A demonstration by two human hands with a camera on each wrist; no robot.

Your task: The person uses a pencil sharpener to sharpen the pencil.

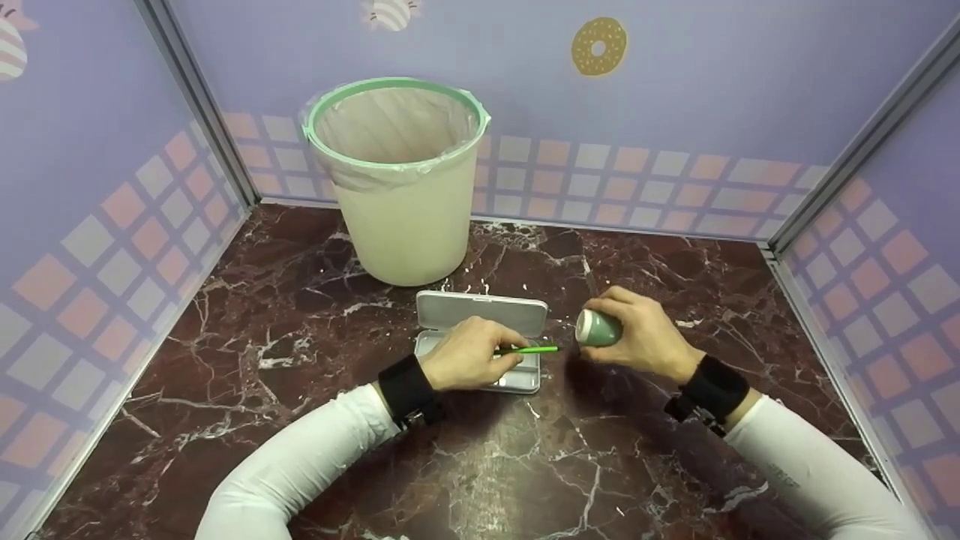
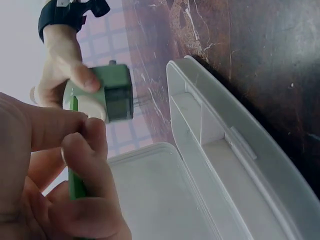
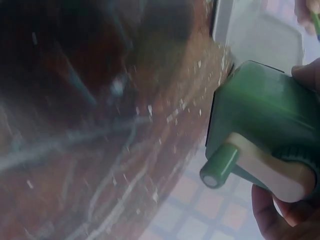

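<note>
My left hand pinches a slim green pencil between thumb and fingers, its dark end pointing right. In my right hand is a green hand-crank pencil sharpener, gripped by its sides with its pale front turned left. A small gap separates pencil and sharpener in the head view. The sharpener's crank, cream with a green knob, shows in the right wrist view. Below my left hand lies an open grey-white pencil case, lid raised at the back; its divided inside is partly hidden by the hand.
A cream bin with a green rim and a clear liner stands behind the pencil case, to the left. The dark red marbled table is walled by patterned panels at the back and both sides.
</note>
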